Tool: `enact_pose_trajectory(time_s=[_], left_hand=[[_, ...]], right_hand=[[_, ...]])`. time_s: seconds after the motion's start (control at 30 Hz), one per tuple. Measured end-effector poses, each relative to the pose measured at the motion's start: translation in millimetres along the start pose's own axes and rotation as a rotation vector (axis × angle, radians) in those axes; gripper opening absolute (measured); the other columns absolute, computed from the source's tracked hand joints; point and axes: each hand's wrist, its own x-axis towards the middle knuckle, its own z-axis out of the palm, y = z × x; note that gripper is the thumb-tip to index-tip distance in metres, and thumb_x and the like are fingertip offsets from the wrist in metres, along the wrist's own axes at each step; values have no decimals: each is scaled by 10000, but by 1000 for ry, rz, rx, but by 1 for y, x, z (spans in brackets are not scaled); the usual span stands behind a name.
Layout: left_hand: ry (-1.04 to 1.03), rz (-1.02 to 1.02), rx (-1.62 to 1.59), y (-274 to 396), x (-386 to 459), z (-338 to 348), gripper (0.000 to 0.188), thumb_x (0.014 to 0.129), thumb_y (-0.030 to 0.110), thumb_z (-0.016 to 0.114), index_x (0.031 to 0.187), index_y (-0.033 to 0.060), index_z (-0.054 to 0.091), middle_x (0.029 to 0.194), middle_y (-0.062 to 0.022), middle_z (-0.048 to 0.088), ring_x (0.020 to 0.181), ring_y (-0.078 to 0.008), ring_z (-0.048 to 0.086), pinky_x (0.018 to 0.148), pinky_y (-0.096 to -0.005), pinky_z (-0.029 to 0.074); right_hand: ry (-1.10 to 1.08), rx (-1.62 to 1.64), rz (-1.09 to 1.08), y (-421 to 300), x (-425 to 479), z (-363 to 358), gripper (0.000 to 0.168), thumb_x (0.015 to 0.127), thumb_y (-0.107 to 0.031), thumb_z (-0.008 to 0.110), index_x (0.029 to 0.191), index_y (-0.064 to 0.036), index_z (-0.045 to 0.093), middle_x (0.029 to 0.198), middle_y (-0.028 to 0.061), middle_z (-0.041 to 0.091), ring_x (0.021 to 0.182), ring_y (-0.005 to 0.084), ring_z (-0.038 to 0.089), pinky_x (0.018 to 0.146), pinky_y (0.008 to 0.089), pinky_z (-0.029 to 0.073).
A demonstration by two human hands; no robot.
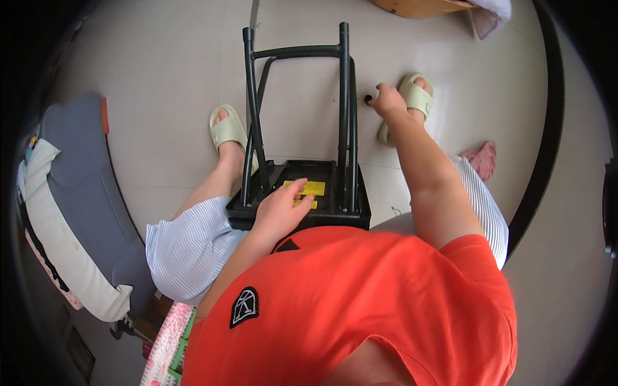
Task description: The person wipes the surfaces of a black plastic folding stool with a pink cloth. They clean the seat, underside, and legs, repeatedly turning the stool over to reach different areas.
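A folding stool point(344, 101) with dark metal legs lies upside down before me, its black plastic seat point(299, 223) between my thighs. Yellow labels point(316, 188) bearing print are stuck to the seat's underside. Over them is my left hand point(282, 210), fingers apart and holding nothing; whether the fingertips touch the seat is unclear. My right hand point(390, 102) reaches down beside my right foot. A small black cap-like piece point(368, 99) is at its fingertips; whether it is gripped or lies on the floor cannot be told. The far left leg end has a black cap point(248, 34).
Pale green slippers point(226, 124) are on my feet, either side of the stool. A grey padded seat point(79, 140) with a white cloth point(72, 241) stands at left. A pink cloth point(483, 159) lies by my right leg. A wooden-coloured container point(420, 7) is at the top.
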Motion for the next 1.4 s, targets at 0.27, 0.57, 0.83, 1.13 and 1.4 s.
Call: enact_pose_trajectory(time_s=[0.27, 0.57, 0.83, 1.13, 1.4], left_hand=[[-16, -97, -84, 0, 8, -4, 484, 970, 310, 608, 1373, 46, 563, 1216, -138, 681, 1058, -228, 694, 923, -348, 530], [76, -31, -44, -3, 9, 1, 456, 951, 328, 617, 1333, 79, 603, 1162, -98, 702, 979, -226, 707, 870, -358, 541], [19, 144, -246, 9, 24, 9, 453, 977, 220, 620, 1370, 4, 553, 1221, -184, 651, 1059, -249, 672, 928, -364, 539], [10, 103, -276, -11, 33, 19, 463, 975, 210, 623, 1383, 6, 544, 1215, -190, 656, 1074, -252, 670, 936, -359, 534], [6, 87, -313, -10, 35, 18, 473, 969, 233, 624, 1375, 2, 551, 1203, -189, 669, 1074, -251, 674, 931, -360, 536]], right_hand=[[20, 88, -102, 11, 7, 47, 443, 802, -228, 747, 1201, -77, 628, 1240, 205, 612, 1155, 356, 617, 980, 439, 515], [38, 1001, -259, -30, 46, -100, 415, 879, -122, 692, 1274, -2, 648, 1115, 128, 709, 924, 265, 712, 861, 331, 554], [-299, 1495, -448, -74, 6, -200, 254, 1029, -188, 588, 1229, -32, 611, 1011, 94, 709, 854, 171, 686, 839, 318, 581], [-106, 894, -240, -109, 26, -197, 250, 1048, -265, 557, 1182, -102, 692, 877, -2, 665, 759, 85, 605, 744, 270, 559], [-152, 436, -168, -131, 58, -201, 300, 949, -376, 681, 1077, -107, 713, 787, -28, 591, 675, 78, 531, 691, 258, 523]])
